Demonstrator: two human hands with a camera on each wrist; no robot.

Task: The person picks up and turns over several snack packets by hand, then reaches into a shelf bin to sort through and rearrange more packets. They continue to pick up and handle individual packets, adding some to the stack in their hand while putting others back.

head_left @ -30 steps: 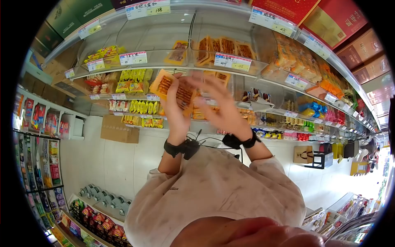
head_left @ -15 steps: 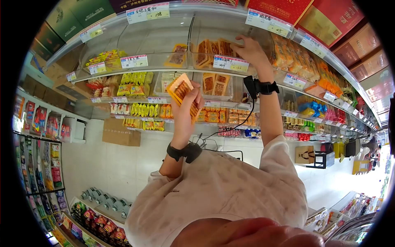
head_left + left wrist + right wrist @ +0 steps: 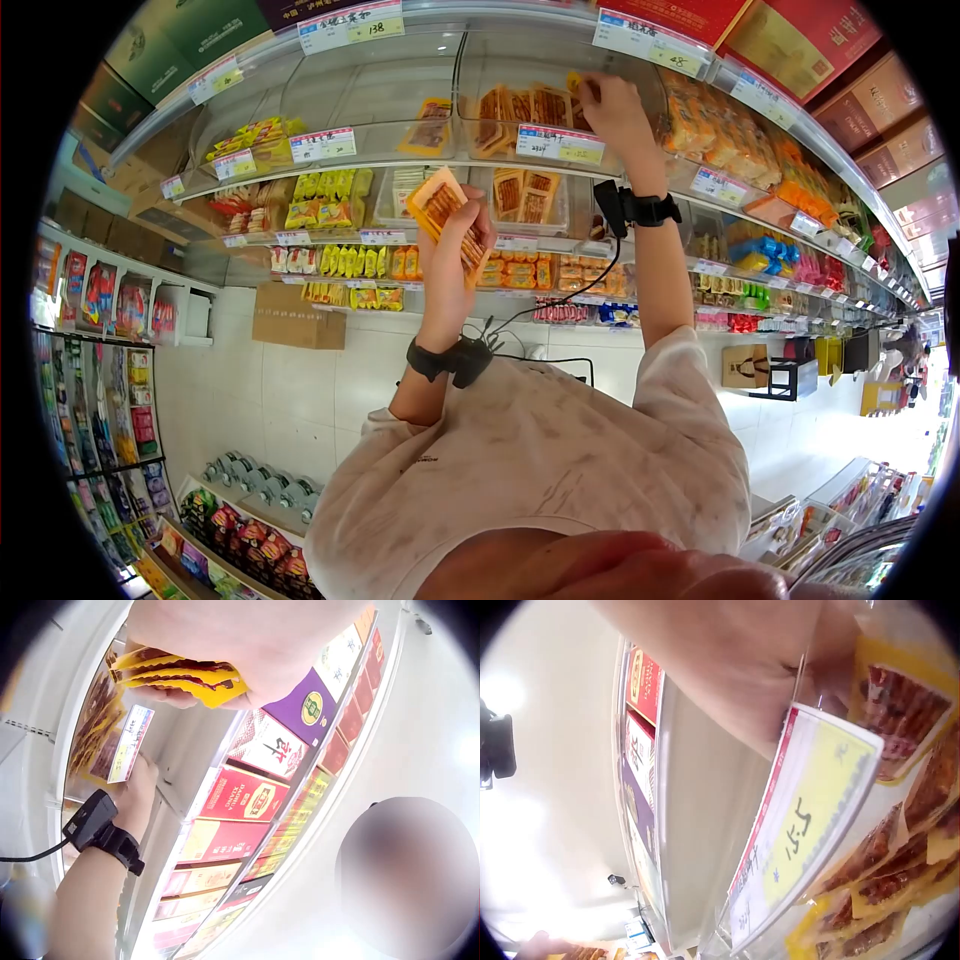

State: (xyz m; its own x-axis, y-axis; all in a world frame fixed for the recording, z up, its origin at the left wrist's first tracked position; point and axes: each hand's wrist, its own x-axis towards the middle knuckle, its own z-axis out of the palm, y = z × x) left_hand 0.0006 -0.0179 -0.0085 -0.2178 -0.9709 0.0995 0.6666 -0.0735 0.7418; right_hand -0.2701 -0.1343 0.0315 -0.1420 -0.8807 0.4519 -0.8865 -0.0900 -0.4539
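Note:
My left hand [image 3: 452, 262] grips a small stack of flat snack packets [image 3: 438, 204], thumb across the front. Their yellow edges, the packets [image 3: 184, 675], fan out below the fingers in the left wrist view. My right hand [image 3: 618, 112] reaches into a clear bin [image 3: 640, 95] on the upper shelf, fingers curled at the right end of a row of matching packets [image 3: 520, 108]. There it pinches a yellow-edged packet [image 3: 904, 712] of brown strips, seen close in the right wrist view; the fingertips are mostly hidden behind the price tag [image 3: 806, 810].
Another clear bin [image 3: 370, 85] to the left holds one packet [image 3: 430, 125]. Bagged snacks [image 3: 715, 130] fill the shelf to the right. Boxes [image 3: 800, 50] stand on the ledge above. A black cable [image 3: 560, 302] hangs between the wrists. A carton [image 3: 298, 315] sits on the floor.
The right hand has left the left hand's packets, moved up and right into the bin, and taken hold of a packet there. The left hand keeps its stack, shifted slightly right.

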